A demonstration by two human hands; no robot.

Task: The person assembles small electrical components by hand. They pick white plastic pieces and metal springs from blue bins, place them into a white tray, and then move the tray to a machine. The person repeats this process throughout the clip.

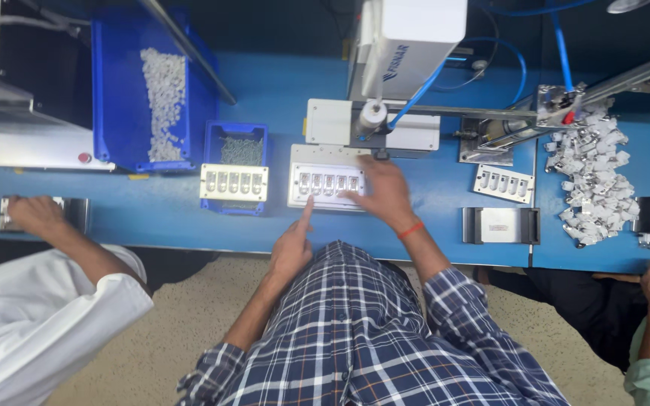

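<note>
A blue bench (pixel 280 98) is spread beneath both hands. On it, under the right hand (pixel 381 192), a white fixture tray (pixel 325 186) of small clear parts is pressed flat. The tray is judged stiff and light, its parts small and easily spilled; its outer rim is best gripped. The right hand is spread wide, holding nothing. The left hand (pixel 293 244) is curled, forefinger touching the tray's near edge.

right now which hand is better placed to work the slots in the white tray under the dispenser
Right, probably. The right hand already lies on the white tray, fingers over its slots. The left hand only points one finger at the tray's near edge.
</note>
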